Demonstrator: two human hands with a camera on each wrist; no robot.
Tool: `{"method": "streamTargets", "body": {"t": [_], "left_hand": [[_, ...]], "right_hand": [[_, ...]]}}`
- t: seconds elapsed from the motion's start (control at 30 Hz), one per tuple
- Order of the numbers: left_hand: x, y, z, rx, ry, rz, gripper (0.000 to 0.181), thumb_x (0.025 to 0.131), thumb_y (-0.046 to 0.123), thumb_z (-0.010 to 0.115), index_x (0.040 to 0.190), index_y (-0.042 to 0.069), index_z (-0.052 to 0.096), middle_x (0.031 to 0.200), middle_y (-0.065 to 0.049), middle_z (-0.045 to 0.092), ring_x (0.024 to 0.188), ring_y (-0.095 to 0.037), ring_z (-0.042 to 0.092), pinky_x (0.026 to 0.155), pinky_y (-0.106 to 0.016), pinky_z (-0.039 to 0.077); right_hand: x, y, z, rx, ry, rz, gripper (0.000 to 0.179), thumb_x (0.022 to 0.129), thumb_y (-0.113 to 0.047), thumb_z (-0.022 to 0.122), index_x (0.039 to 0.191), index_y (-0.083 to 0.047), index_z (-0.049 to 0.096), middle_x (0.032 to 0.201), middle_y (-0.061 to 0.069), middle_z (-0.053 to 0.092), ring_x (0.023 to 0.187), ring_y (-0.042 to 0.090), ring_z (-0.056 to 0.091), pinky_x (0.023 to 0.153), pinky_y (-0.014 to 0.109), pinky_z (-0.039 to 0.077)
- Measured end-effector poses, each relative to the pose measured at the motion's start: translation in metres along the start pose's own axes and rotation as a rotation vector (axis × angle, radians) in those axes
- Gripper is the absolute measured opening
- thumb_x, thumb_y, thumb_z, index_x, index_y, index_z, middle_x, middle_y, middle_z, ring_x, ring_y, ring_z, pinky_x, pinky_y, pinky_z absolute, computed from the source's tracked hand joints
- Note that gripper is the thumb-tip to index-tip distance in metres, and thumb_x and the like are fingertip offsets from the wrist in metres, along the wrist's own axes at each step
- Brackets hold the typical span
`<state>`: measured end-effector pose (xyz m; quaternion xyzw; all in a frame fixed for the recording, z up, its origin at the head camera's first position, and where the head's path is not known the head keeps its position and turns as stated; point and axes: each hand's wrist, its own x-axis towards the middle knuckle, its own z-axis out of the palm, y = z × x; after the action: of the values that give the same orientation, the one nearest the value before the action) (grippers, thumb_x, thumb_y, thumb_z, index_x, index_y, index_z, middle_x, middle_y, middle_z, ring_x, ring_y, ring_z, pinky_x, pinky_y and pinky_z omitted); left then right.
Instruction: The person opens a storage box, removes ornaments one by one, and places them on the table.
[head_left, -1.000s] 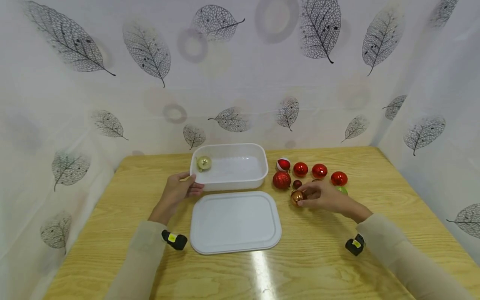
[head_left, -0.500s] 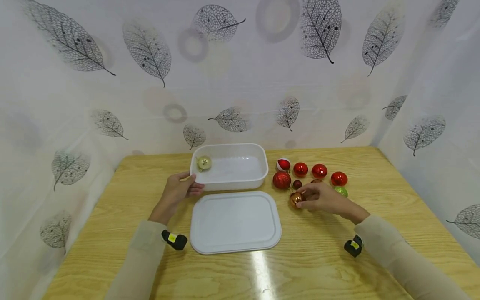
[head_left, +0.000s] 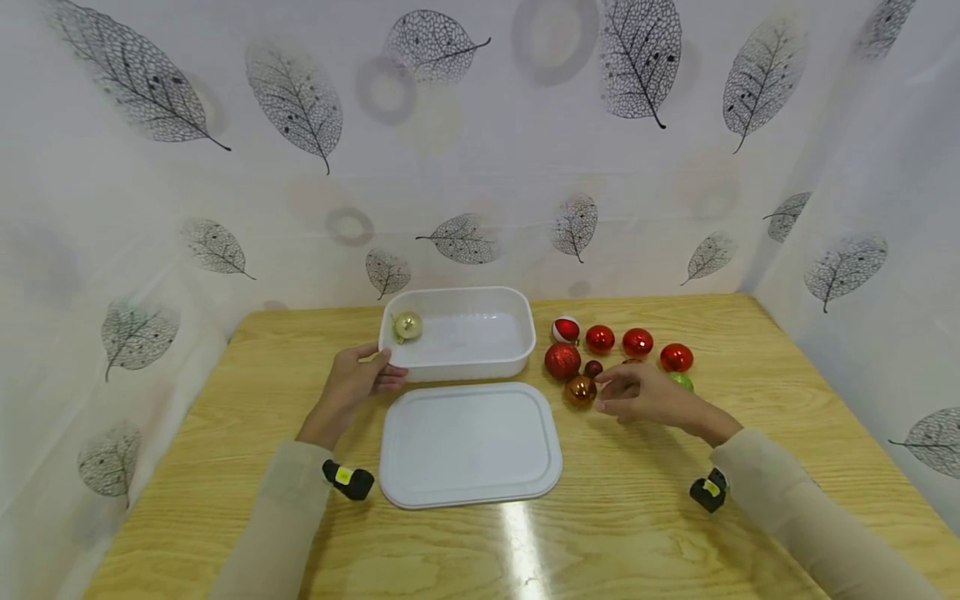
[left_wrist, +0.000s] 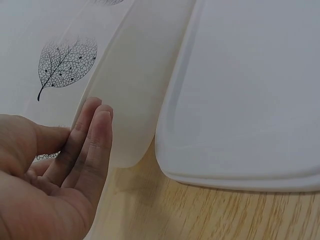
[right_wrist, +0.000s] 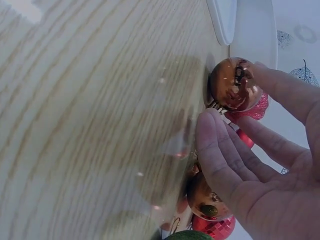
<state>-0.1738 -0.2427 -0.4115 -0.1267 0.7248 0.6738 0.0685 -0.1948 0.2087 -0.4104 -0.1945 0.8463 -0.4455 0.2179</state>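
Note:
My left hand (head_left: pixel 360 375) holds the near-left corner of the white plastic box (head_left: pixel 517 360), thumb at the rim and fingers along the outer wall. Inside the box, at its left end, lies a pale gold Christmas ball (head_left: pixel 408 326). A shiny copper Christmas ball (head_left: pixel 580 391) rests on the table just left of my right hand (head_left: pixel 645 394), whose fingers are spread apart. In the right wrist view the copper ball (right_wrist: pixel 235 84) sits beyond the fingertips. A second copper ball (right_wrist: pixel 205 197) lies behind the fingers there, mostly hidden by the hand in the head view.
A white lid (head_left: pixel 472 446) lies flat in front of the box. Right of the box are a glittery red ball (head_left: pixel 562 360), a small dark red ball (head_left: pixel 593 368), a red-and-white ball (head_left: pixel 566 329), several shiny red balls (head_left: pixel 637 342) and a green ball (head_left: pixel 682 381). A leaf-print curtain (head_left: pixel 480 167) surrounds the table.
The copper ball was between my right fingers; it has come free and shifted slightly left and away, beside the glittery red ball. My left hand and the box have stayed put.

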Motion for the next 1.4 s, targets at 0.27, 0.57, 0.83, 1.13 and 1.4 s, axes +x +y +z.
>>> {"method": "streamTargets", "body": {"t": [0.27, 0.57, 0.83, 1.13, 1.4], "left_hand": [[0.000, 0.000, -0.002, -0.009, -0.004, 0.007, 0.048, 0.109, 0.015, 0.049, 0.151, -0.007, 0.039, 0.092, -0.012, 0.074, 0.077, -0.014, 0.073, 0.078, -0.027, 0.064], [0.002, 0.000, -0.002, -0.003, 0.005, -0.002, 0.048, 0.109, 0.014, 0.049, 0.150, -0.007, 0.039, 0.089, -0.011, 0.074, 0.076, -0.013, 0.073, 0.077, -0.027, 0.064], [0.003, -0.001, -0.002, 0.000, 0.000, -0.010, 0.048, 0.109, 0.015, 0.048, 0.151, -0.007, 0.039, 0.088, -0.010, 0.074, 0.077, -0.014, 0.073, 0.078, -0.027, 0.064], [0.003, -0.001, -0.001, -0.009, 0.005, -0.018, 0.049, 0.109, 0.015, 0.049, 0.151, -0.006, 0.039, 0.089, -0.011, 0.074, 0.077, -0.014, 0.073, 0.078, -0.028, 0.064], [0.002, 0.000, 0.000, -0.018, 0.011, -0.013, 0.048, 0.109, 0.014, 0.050, 0.150, -0.007, 0.039, 0.089, -0.011, 0.074, 0.076, -0.015, 0.073, 0.077, -0.028, 0.065]], "right_hand": [[0.002, -0.011, -0.010, -0.164, 0.048, -0.034, 0.053, 0.092, -0.027, 0.078, 0.130, 0.006, 0.062, 0.111, 0.014, 0.069, 0.099, 0.025, 0.067, 0.080, 0.032, 0.061], [0.011, -0.035, -0.021, -0.204, 0.042, -0.043, 0.056, 0.093, -0.030, 0.076, 0.133, 0.005, 0.060, 0.116, 0.016, 0.069, 0.102, 0.027, 0.068, 0.082, 0.034, 0.059], [0.026, -0.058, -0.021, -0.232, 0.066, -0.081, 0.052, 0.093, -0.029, 0.076, 0.133, 0.002, 0.062, 0.116, 0.018, 0.068, 0.101, 0.030, 0.067, 0.085, 0.042, 0.061], [0.051, -0.083, -0.014, -0.202, 0.041, -0.111, 0.049, 0.094, -0.030, 0.075, 0.134, -0.004, 0.063, 0.116, 0.012, 0.068, 0.105, 0.028, 0.067, 0.089, 0.042, 0.061], [0.080, -0.104, 0.006, -0.153, 0.014, -0.141, 0.053, 0.093, -0.029, 0.076, 0.136, -0.002, 0.060, 0.121, 0.015, 0.068, 0.109, 0.032, 0.067, 0.094, 0.043, 0.060]]}}
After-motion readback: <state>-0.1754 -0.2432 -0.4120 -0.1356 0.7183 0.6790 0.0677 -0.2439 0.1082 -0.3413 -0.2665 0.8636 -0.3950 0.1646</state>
